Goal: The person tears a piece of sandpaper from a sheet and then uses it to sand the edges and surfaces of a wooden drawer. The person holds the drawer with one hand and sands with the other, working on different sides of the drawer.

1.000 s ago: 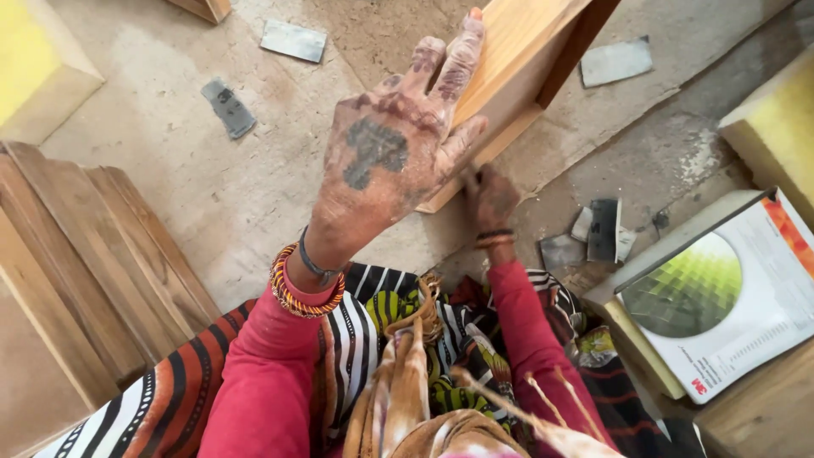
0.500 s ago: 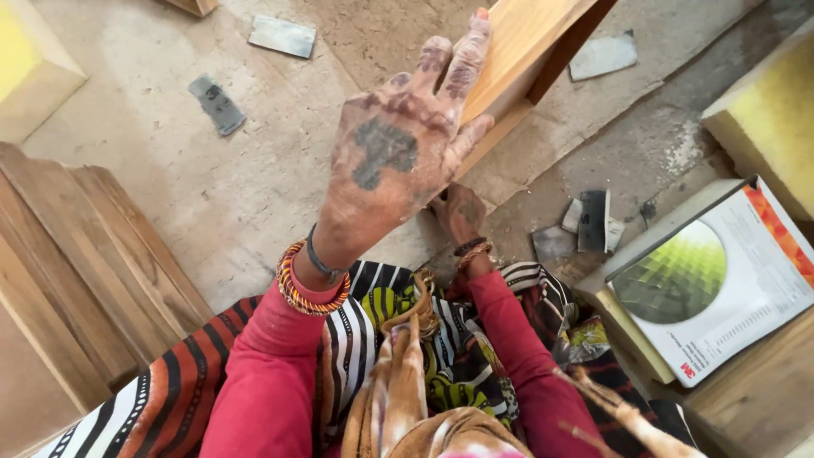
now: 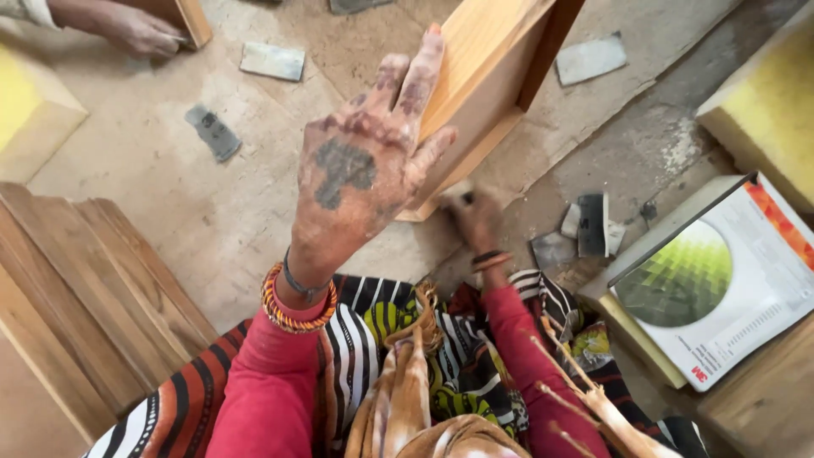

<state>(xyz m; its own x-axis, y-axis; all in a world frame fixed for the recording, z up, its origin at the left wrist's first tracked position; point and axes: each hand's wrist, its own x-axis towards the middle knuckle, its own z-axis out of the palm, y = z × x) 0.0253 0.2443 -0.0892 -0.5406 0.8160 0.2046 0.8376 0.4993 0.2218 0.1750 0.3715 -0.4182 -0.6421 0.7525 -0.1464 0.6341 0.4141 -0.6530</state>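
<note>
Left hand (image 3: pixel 360 174) up in the middle of the view, fingers spread apart and laid flat on the face of a pale wooden board (image 3: pixel 487 76), thumb out along the wood; no closed grip, only a flat press that props the board tilted, far end high, near corner low over the floor (image 3: pixel 153 195). Sits on the board much as half a second ago, only a touch nearer and larger in view as the head camera shifts. Right hand (image 3: pixel 475 222) low, just under the board's near right edge, smeared by motion; cannot tell whether closed on anything, though a pale scrap seems to show at the fingertips. Lies a little right of its place half a second ago and left of its place a second ago, so likely a back-and-forth rub along that near edge, with the board held steady meanwhile. Grey sandpaper scraps (image 3: pixel 591 225) on the floor just right of the right hand, more of them farther off at the far side. Stacked planks (image 3: pixel 76 288) near left. Yellow foam block (image 3: pixel 763 110) at the right, and a flat box (image 3: pixel 721 288) with a green disc on its lid near right. Another person's hand (image 3: pixel 140 30) at the far left corner, now in view, on a separate wooden piece (image 3: pixel 182 17).
</note>
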